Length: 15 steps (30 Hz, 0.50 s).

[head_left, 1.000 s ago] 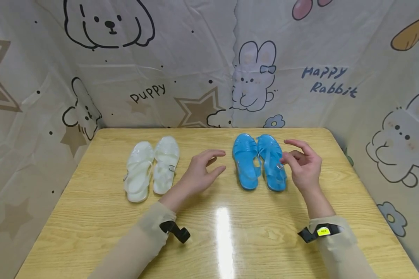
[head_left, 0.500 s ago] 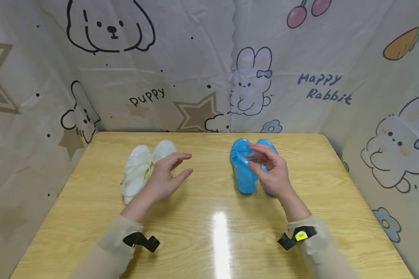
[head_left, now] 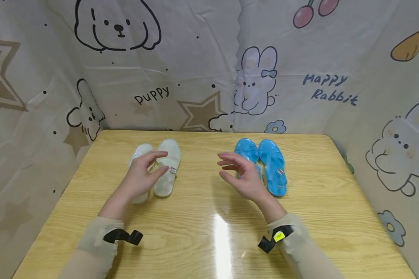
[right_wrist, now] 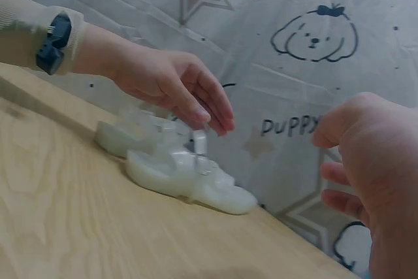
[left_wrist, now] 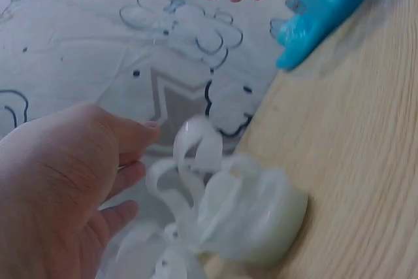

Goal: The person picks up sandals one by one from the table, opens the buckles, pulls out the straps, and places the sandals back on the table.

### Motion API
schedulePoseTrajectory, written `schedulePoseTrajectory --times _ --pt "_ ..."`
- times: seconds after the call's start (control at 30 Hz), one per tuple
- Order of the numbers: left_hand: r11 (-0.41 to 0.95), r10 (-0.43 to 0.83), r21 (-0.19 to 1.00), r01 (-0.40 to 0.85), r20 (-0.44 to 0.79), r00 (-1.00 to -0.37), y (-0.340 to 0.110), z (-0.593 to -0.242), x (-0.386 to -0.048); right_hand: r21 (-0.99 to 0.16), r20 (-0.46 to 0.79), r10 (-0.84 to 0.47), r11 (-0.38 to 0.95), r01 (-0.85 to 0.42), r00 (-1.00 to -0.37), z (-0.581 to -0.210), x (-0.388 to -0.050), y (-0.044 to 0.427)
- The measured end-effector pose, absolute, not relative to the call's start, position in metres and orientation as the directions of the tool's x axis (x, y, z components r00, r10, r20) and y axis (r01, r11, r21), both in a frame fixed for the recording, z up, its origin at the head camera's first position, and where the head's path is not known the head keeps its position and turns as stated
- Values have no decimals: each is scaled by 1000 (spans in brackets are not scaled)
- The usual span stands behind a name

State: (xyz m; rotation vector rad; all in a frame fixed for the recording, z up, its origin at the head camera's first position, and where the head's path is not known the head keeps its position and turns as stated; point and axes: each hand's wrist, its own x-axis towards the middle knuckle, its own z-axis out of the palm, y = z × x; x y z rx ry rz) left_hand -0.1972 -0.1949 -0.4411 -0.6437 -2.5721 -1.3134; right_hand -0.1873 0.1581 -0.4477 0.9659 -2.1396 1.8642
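Observation:
Two white jelly sandals (head_left: 167, 179) lie side by side on the left half of the wooden table. My left hand (head_left: 139, 179) is above them, fingers loosely bent and holding nothing; it hides much of the left one. On the right half, two blue jelly sandals (head_left: 275, 166) lie side by side, toes toward the back. My right hand (head_left: 246, 178) hovers at the left blue sandal, partly covering it, its fingers bent and apart with nothing between them. In the right wrist view, the left hand (right_wrist: 170, 86) is just over the white sandals (right_wrist: 189, 171).
The wooden table (head_left: 195, 240) has its back edge against a hanging cloth (head_left: 195, 69) printed with cartoon animals and stars. Cloth also hangs along both sides. Each wrist wears a black strap with a small camera (head_left: 136, 237).
Both hands have moved left. The left hand has passed from between the two pairs to over the white sandals; the right has moved from the right blue sandal across to the left one.

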Motion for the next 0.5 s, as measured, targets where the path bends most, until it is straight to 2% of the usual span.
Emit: schedulePoseTrajectory --times 0.23,0.5 --pt "535 317 752 385 244 -917 -213 -452 -207 -880 403 -443 54 -472 -801 -456 -194 124" --pt "650 321 691 317 128 -938 -216 -456 -214 -898 313 -521 112 -427 -794 -467 -202 85"
